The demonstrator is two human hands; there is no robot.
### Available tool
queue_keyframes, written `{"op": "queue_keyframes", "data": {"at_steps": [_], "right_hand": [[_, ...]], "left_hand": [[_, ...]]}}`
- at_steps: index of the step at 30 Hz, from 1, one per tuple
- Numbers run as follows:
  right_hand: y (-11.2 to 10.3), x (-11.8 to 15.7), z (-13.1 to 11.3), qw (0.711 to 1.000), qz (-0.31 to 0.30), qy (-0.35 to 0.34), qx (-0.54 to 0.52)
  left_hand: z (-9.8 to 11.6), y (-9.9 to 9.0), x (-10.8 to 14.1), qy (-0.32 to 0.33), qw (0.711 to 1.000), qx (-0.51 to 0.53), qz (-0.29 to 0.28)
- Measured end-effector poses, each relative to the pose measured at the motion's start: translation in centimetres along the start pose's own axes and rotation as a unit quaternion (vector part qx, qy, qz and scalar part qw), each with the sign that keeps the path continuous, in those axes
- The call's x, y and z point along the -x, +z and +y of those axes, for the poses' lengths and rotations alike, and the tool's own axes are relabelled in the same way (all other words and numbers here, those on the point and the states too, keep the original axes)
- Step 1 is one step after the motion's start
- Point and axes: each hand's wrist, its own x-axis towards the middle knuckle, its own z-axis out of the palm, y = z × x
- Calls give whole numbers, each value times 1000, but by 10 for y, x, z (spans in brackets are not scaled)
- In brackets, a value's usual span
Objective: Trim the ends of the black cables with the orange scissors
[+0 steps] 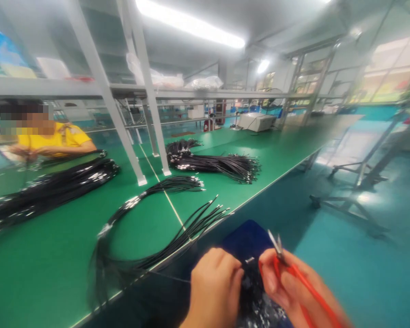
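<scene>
My right hand (290, 282) is wrapped round a pair of red-handled scissors (279, 248), whose blades point up and stand slightly apart. Beside it, my left hand (216, 284) is closed, and a thin black cable (172, 275) runs into it from the left. A small whitish end shows just past its fingers. That cable comes from a curved bundle of black cables (123, 208) lying on the green table (64, 255), with loose ends near the table's edge. Below my hands is a blue container or seat (248, 232) with dark stuff and whitish bits, blurred.
More black cable bundles (218, 165) lie farther along the table, and a large one (54, 189) lies left. White shelf posts (152, 100) rise from the tabletop. Across the table sits a person in a yellow top (66, 136). A white box (256, 122) stands farther back; a wheeled frame (355, 205) is right.
</scene>
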Motion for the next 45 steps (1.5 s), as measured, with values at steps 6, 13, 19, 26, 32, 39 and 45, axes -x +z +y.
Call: {"op": "queue_keyframes", "data": {"at_steps": [6, 13, 19, 26, 32, 39, 45], "right_hand": [[-16, -14, 14, 998, 46, 25, -41], [-2, -19, 13, 1000, 8, 0, -11], [4, -26, 20, 992, 111, -37, -41], [25, -21, 27, 980, 161, -82, -80], [42, -20, 28, 970, 171, -115, -128], [43, -24, 34, 976, 138, -106, -130], [43, -19, 31, 980, 106, -59, -158]], "left_hand": [[-37, -2, 3, -138, 972, -171, -85], [-73, -31, -3, -240, 945, -213, -67], [-49, -39, -37, -210, 969, -27, -125], [-3, -31, -42, -109, 976, 184, -42], [-12, -27, -19, -200, 907, 362, -86], [-8, -27, -13, -209, 914, 341, -72], [-14, -25, -11, -199, 905, 359, -117]]}}
